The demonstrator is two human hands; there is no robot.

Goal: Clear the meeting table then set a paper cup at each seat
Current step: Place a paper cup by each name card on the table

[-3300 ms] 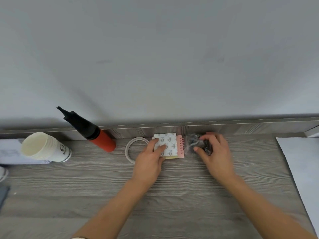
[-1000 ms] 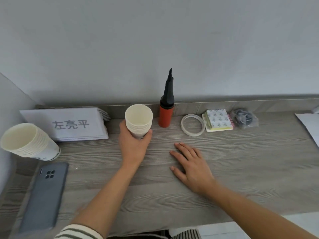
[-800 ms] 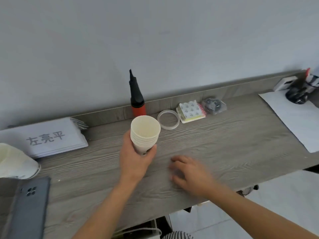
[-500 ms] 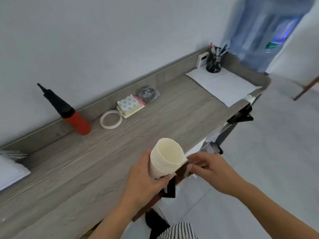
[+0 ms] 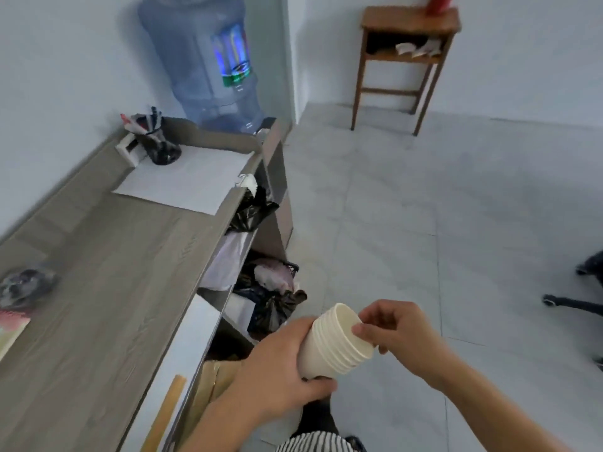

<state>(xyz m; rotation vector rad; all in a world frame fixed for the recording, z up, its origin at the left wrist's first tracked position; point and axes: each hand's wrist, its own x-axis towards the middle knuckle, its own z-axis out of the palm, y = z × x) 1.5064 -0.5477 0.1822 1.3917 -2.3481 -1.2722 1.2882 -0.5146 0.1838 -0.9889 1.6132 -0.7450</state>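
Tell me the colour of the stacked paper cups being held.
Plain cream white paper cups; the head view shows it.

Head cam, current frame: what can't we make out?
Head view only:
- stack of cream paper cups: base hidden inside the left hand; the right hand pinches the rim; the cup count is unclear.
- red object on the brown wooden side table: cut off by the top edge.
- black chair base: cut off by the right edge.
- clear bag of dark items on the grey wood-grain counter: blurred, contents unreadable.
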